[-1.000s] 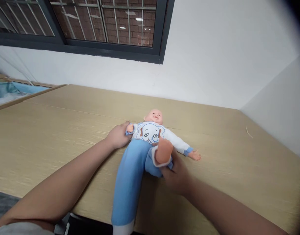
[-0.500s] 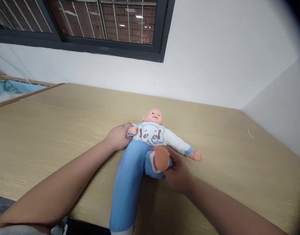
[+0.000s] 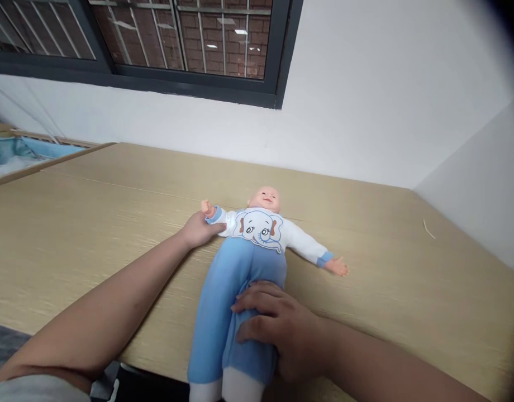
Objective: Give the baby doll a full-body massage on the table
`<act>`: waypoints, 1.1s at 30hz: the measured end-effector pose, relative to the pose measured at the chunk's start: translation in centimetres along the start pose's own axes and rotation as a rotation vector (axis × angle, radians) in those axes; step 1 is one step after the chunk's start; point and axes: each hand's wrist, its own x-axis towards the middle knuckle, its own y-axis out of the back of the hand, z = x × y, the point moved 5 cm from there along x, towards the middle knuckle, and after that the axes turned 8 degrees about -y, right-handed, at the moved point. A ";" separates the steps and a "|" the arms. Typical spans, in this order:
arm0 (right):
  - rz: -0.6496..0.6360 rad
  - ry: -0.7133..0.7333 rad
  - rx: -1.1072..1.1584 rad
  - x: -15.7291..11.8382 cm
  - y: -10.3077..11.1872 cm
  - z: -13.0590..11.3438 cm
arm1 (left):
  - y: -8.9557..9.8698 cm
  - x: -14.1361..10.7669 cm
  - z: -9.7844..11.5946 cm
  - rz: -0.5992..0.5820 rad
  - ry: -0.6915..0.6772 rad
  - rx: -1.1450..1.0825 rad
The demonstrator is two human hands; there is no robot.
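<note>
A baby doll (image 3: 261, 268) lies face up on the wooden tabletop, its head toward the wall. It wears a white top with an elephant picture and blue trousers with white cuffs. My left hand (image 3: 200, 230) is closed around the doll's bent arm on the left, thumb over the white sleeve. The small hand of that arm points up. Curved over the doll's right-side leg, my right hand (image 3: 288, 329) grips the blue trouser cloth with its fingers slightly apart. Both legs lie side by side toward me. The doll's feet are out of view.
The wooden tabletop (image 3: 378, 279) reaches back to a white wall (image 3: 366, 100) with a dark-framed barred window (image 3: 190, 84). A wood-edged bin with blue lining (image 3: 51, 148) stands at the far left. A thin pale strip (image 3: 428, 229) lies at right.
The leg my right hand held folded up is now stretched down beside the other, my hand lying over it. My left hand has drawn the doll's arm outward to the left.
</note>
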 end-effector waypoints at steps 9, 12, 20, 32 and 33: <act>-0.208 -0.016 -0.292 -0.1 -1.7 -0.3 | 0.0 -0.1 0.4 -0.009 -0.018 0.013; -0.192 -0.003 -0.320 -0.1 -1.7 -0.6 | 0.0 -0.2 0.6 -0.013 -0.017 0.012; 0.073 0.024 -0.055 0.2 1.1 -0.4 | 0.1 -0.4 0.9 0.000 -0.012 0.041; 0.549 -0.605 0.361 -0.7 3.4 5.2 | -1.0 -0.8 5.0 -0.189 -0.123 0.625; 0.549 -0.623 0.378 -0.6 3.3 5.5 | -1.2 -0.9 5.2 -0.212 -0.116 0.670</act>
